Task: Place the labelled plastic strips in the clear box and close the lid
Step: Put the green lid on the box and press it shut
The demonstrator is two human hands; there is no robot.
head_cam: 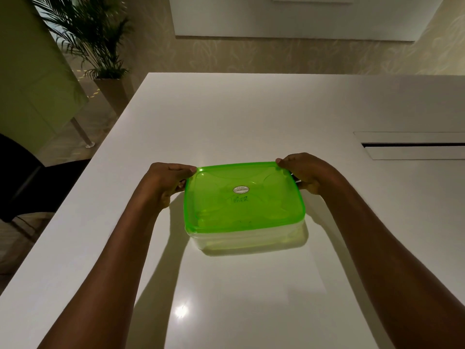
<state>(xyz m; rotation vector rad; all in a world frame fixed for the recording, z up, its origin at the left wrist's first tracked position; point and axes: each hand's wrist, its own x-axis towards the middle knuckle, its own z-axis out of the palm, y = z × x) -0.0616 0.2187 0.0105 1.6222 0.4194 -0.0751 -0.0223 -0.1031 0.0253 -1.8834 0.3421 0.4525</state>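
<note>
Head camera looks down on a white table (251, 117), where a clear box (247, 239) sits near the middle with a translucent green lid (242, 195) lying across its top. Both bare arms reach forward from the lower corners and meet the lid at its far corners. At the far-left corner, the left hand (166, 182) pinches the lid's edge, thumb lying along the top of the rim and the curled fingers tucked below it against the side of the box. Opposite it, the right hand (305, 172) grips the far-right corner the same way, thumb tip on the rim and the other fingers folded under and behind. A small oval sticker (241, 189) sits near the lid's centre, and just nearer the camera there is dark handwriting (239, 199) that seems to show through the green plastic; whether it is on the lid or on something beneath it cannot be told. The labelled strips themselves cannot be made out through the tinted lid and the cloudy box walls. The lid looks level on the box, though whether it is fully snapped down all round cannot be told. Off to the right, a long recessed slot (412, 145) is set into the tabletop. Beyond the table's left edge stand a potted palm (93, 44) and a dark chair (22, 177).
</note>
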